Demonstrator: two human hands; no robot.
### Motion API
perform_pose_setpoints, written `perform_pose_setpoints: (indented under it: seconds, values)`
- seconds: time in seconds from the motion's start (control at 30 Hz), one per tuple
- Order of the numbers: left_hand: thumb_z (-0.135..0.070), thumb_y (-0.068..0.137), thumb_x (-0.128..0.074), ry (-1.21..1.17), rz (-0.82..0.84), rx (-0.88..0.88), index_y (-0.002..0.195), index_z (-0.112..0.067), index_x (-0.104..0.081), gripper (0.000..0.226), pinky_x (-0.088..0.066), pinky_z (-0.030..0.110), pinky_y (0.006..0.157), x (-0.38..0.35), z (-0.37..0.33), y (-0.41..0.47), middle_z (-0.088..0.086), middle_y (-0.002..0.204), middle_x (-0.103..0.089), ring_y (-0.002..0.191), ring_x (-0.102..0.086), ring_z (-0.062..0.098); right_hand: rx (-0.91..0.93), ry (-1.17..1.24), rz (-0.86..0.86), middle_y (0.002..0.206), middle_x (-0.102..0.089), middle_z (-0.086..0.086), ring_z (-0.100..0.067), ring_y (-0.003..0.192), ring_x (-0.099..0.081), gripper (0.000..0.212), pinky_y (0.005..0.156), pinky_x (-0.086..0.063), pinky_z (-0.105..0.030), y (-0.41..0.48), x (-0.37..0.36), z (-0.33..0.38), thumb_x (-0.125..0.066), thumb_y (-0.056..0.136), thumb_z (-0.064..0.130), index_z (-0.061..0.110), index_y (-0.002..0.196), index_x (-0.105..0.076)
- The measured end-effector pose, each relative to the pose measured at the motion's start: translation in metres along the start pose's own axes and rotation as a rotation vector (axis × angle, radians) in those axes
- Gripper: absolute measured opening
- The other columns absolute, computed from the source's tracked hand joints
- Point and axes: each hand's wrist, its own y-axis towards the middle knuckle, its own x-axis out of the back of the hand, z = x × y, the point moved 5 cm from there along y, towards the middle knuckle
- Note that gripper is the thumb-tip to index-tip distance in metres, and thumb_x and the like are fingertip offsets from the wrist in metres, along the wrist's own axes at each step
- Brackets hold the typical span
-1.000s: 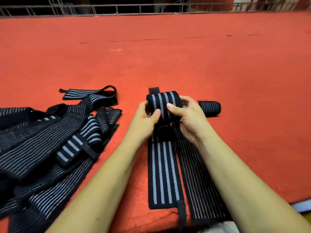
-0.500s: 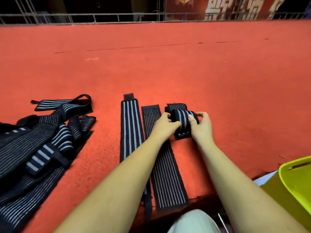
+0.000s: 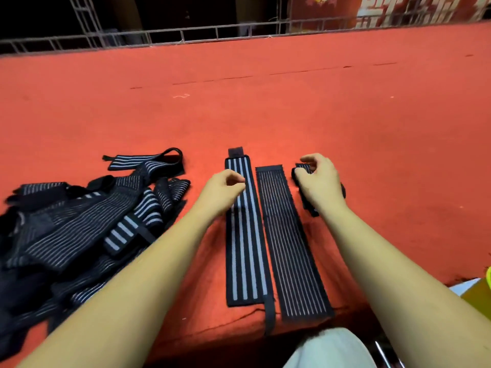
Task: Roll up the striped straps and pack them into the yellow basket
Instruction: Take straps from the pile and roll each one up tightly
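Two black striped straps lie flat side by side on the red carpet: a wide-striped strap [image 3: 245, 248] and a thin-striped strap [image 3: 291, 243]. My left hand [image 3: 221, 191] hovers over the wide-striped strap's far end, fingers loosely curled, holding nothing. My right hand [image 3: 320, 181] is on a rolled strap [image 3: 301, 170] to the right of the flat ones, its thumb and curled fingers around the roll. More dark roll shows at my right wrist, mostly hidden by the hand. Only a sliver of the yellow basket [image 3: 488, 278] shows at the right edge.
A heap of unrolled striped straps [image 3: 79, 229] covers the carpet at the left. The red carpet [image 3: 265, 107] stretches far ahead to a metal railing [image 3: 186, 35]. My knee in pale cloth [image 3: 329, 349] is at the bottom.
My left hand has let go of the rolled strap and moved left, over the wide-striped flat strap. My right hand stays on the roll. The view has swung left, so the basket is almost out of frame.
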Motion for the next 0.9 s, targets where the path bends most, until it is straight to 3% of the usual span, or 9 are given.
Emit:
perform_pose_setpoints:
  seconds: [0.07, 0.17, 0.27, 0.33, 0.4, 0.53, 0.63, 0.77, 0.9]
  values:
    - [-0.009, 0.09, -0.065, 0.063, -0.071, 0.009, 0.088, -0.021, -0.065, 0.012, -0.045, 0.029, 0.078, 0.044, 0.016, -0.013, -0.003, 0.084, -0.066, 0.082, -0.06, 0.016, 0.002, 0.063, 0.13, 0.103, -0.066, -0.008, -0.023, 0.096, -0.062, 0.026, 0.088, -0.049, -0.032, -0.013, -0.034, 0.024, -0.064, 0.085, 0.012, 0.011, 0.11, -0.068]
    - [-0.013, 0.09, -0.065, 0.224, -0.164, 0.038, 0.092, -0.022, -0.068, 0.009, -0.04, 0.026, 0.079, 0.101, 0.039, -0.04, -0.005, 0.088, -0.067, 0.086, -0.059, 0.013, -0.174, 0.255, 0.405, 0.083, -0.063, -0.005, -0.019, 0.067, -0.058, 0.012, 0.063, -0.048, -0.025, -0.045, -0.092, 0.045, -0.067, 0.084, 0.007, 0.013, 0.094, -0.066]
    - [-0.015, 0.089, -0.065, 0.415, -0.203, 0.085, 0.099, -0.019, -0.069, 0.013, -0.041, 0.026, 0.083, 0.145, 0.068, -0.068, -0.002, 0.098, -0.067, 0.095, -0.06, 0.015, -0.284, 0.347, 0.601, 0.085, -0.063, -0.01, -0.025, 0.08, -0.061, 0.02, 0.077, -0.054, -0.038, -0.078, -0.141, 0.064, -0.076, 0.077, 0.002, 0.012, 0.088, -0.063]
    - [-0.018, 0.085, -0.069, 0.537, -0.198, 0.109, 0.103, -0.017, -0.069, 0.018, -0.044, 0.032, 0.09, 0.164, 0.092, -0.081, 0.005, 0.103, -0.064, 0.102, -0.06, 0.024, -0.315, 0.347, 0.714, 0.087, -0.059, -0.013, -0.025, 0.078, -0.061, 0.03, 0.074, -0.054, -0.036, -0.097, -0.168, 0.078, -0.078, 0.078, -0.001, 0.01, 0.095, -0.056]
    - [-0.025, 0.085, -0.072, 0.609, -0.176, 0.133, 0.114, -0.013, -0.068, 0.032, -0.042, 0.037, 0.101, 0.173, 0.114, -0.09, 0.011, 0.113, -0.06, 0.113, -0.055, 0.03, -0.323, 0.325, 0.79, 0.082, -0.055, -0.013, -0.023, 0.068, -0.06, 0.03, 0.062, -0.053, -0.031, -0.113, -0.191, 0.091, -0.077, 0.08, 0.002, 0.011, 0.088, -0.05]
    - [-0.027, 0.089, -0.072, 0.524, -0.145, 0.049, 0.132, -0.015, -0.06, 0.046, -0.034, 0.032, 0.108, 0.171, 0.131, -0.098, 0.006, 0.122, -0.053, 0.121, -0.046, 0.025, -0.33, 0.306, 0.817, 0.073, -0.058, -0.013, -0.026, 0.061, -0.059, 0.026, 0.049, -0.044, -0.029, -0.133, -0.222, 0.107, -0.073, 0.087, 0.014, 0.011, 0.071, -0.053]
    - [-0.033, 0.088, -0.073, 0.398, -0.156, 0.018, 0.133, -0.017, -0.06, 0.05, -0.036, 0.033, 0.11, 0.173, 0.144, -0.099, 0.001, 0.122, -0.053, 0.121, -0.048, 0.021, -0.274, 0.237, 0.769, 0.06, -0.056, -0.008, -0.017, 0.045, -0.047, 0.027, 0.041, -0.033, -0.024, -0.136, -0.232, 0.113, -0.072, 0.087, 0.02, 0.01, 0.067, -0.057]
    - [-0.065, 0.075, -0.055, 0.424, -0.151, -0.076, 0.137, -0.03, -0.057, 0.071, -0.028, 0.028, 0.108, 0.168, 0.15, -0.107, -0.011, 0.123, -0.044, 0.118, -0.041, 0.013, -0.194, 0.199, 0.708, 0.062, -0.057, -0.009, -0.014, 0.046, -0.043, 0.031, 0.04, -0.032, -0.025, -0.131, -0.239, 0.113, -0.074, 0.085, 0.014, 0.015, 0.061, -0.055]
    - [-0.055, 0.078, -0.057, 0.405, -0.207, -0.144, 0.137, -0.036, -0.056, 0.061, -0.028, 0.034, 0.112, 0.168, 0.148, -0.109, -0.012, 0.129, -0.042, 0.12, -0.037, 0.011, -0.242, 0.398, 0.749, 0.06, -0.055, -0.006, -0.013, 0.046, -0.047, 0.027, 0.044, -0.037, -0.024, -0.132, -0.23, 0.121, -0.067, 0.088, 0.005, 0.015, 0.067, -0.054]
